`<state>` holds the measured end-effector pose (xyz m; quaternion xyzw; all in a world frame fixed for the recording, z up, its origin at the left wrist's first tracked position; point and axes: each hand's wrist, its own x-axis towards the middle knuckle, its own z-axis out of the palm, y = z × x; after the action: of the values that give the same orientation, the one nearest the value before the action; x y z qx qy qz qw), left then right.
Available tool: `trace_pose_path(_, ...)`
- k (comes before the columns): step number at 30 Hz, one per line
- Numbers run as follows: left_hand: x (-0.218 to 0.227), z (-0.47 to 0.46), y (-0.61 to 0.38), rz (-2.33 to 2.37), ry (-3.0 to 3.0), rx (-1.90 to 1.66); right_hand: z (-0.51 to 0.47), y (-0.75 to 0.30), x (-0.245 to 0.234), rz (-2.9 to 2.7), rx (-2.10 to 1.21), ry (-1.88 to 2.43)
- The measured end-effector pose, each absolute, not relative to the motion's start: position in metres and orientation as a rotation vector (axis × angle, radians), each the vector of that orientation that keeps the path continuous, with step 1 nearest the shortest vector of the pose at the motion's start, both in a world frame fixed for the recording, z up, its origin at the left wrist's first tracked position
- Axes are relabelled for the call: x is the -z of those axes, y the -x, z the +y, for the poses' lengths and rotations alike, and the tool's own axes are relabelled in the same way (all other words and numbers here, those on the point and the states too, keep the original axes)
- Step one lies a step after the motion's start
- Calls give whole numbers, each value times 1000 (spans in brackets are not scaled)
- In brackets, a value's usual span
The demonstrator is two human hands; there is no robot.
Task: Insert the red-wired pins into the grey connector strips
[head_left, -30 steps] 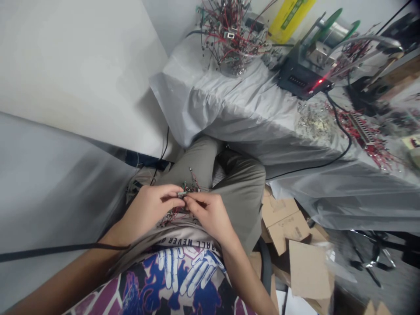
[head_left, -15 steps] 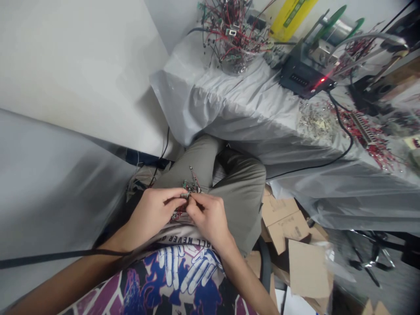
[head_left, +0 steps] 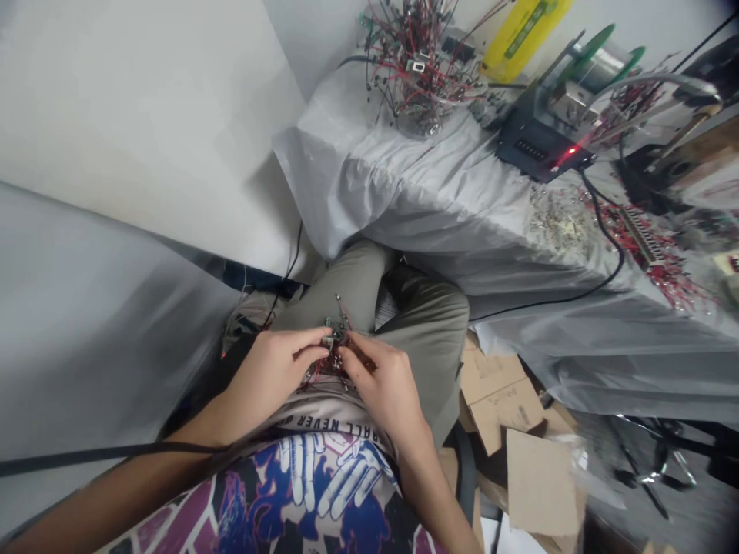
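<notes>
Over my lap, my left hand (head_left: 271, 373) pinches a small wired circuit board (head_left: 329, 340) between thumb and fingertips. Just to the right, my right hand (head_left: 384, 377) has its thumb and index finger bent close together at the bundle. What lies between those fingertips is too small to make out. Beneath and between both hands sits a tangle of small boards with red and black wires (head_left: 316, 375), resting against my shirt and trousers. One thin wired piece (head_left: 342, 306) sticks up past the fingers.
A plastic-covered table (head_left: 404, 181) holds a heap of wired boards (head_left: 419, 73), a dark box with a red light (head_left: 536, 146), a solder spool (head_left: 600, 58) and loose small parts (head_left: 560, 219). A black cable (head_left: 554, 302) hangs down. Cardboard pieces (head_left: 543, 477) lie at right.
My right hand has moved slightly right, away from the left fingertips, opening a small gap. The left hand keeps its pinch. The whole view has shifted a little.
</notes>
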<state>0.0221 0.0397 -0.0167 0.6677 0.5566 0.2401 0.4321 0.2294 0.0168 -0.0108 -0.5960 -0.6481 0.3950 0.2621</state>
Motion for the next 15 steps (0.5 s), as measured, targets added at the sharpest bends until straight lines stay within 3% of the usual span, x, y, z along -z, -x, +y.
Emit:
trace_pose_path(11,11,33,-19,1385,-1765,-564,14,-229,20,-1553,-1400,1331)
trace_pose_path(15,11,34,-19,1386,-1669,-603,14,-226,17,-1594,-1318,1325)
